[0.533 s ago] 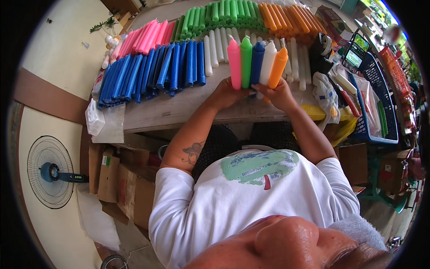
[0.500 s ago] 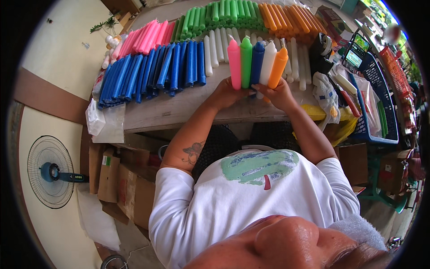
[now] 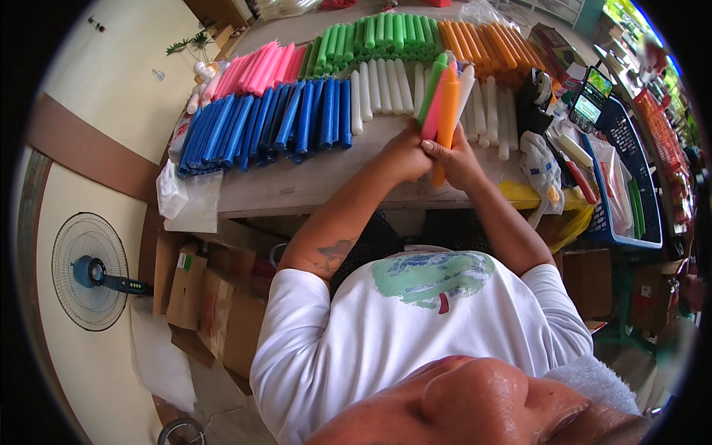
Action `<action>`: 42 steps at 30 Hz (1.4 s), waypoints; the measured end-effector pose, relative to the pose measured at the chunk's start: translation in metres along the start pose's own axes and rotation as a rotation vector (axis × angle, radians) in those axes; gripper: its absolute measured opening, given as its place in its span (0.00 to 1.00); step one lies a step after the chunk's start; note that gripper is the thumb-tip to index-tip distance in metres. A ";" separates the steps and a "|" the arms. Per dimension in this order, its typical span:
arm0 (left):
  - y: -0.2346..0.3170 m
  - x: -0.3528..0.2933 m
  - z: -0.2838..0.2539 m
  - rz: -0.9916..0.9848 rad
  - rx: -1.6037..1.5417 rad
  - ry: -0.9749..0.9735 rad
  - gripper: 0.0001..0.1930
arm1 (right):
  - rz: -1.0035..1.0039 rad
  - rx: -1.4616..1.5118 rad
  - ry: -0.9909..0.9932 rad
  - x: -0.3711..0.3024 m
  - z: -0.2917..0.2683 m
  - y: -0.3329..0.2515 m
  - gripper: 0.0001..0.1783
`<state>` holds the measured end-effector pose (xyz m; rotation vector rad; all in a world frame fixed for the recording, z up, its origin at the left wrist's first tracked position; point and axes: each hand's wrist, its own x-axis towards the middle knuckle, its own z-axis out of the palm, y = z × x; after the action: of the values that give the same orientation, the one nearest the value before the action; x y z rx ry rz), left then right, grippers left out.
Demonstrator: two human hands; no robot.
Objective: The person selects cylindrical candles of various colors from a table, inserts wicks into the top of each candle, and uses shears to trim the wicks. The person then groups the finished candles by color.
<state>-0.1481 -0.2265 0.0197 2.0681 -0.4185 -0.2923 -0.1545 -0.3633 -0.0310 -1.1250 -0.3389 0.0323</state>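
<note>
Both my hands are closed around one upright bundle of candles above the table's near edge. My left hand [image 3: 408, 154] wraps its left side and my right hand [image 3: 461, 162] its right, thumb across the front. An orange candle [image 3: 448, 111] stands foremost, its lower end showing below the fingers. Beside it are a pink candle [image 3: 431, 115], a green candle [image 3: 432, 90] leaning right and a white candle [image 3: 466, 87]. The blue candle is almost wholly hidden behind them. Just beyond my hands lie rows of white candles [image 3: 384, 87] and blue candles [image 3: 302, 119].
Stacks of pink candles [image 3: 261, 68], green candles [image 3: 384, 33] and orange candles [image 3: 495, 46] line the far side of the table [image 3: 285, 189]. A blue plastic basket [image 3: 644, 148] is at the right. Cardboard boxes [image 3: 237, 319] and a fan [image 3: 90, 271] stand lower left.
The candles, fanned side by side before, are now gathered into a tight, turned bundle with orange in front. My hands have come closer together, the left moving right.
</note>
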 end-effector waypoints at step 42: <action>0.128 -0.131 0.009 1.043 -1.113 -0.705 0.03 | 0.328 0.441 -0.071 -0.018 -0.009 0.014 0.29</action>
<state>-0.2930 -0.2407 0.1303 0.4616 -1.3129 -0.4524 -0.1673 -0.3688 -0.0518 -0.7315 -0.1932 0.4186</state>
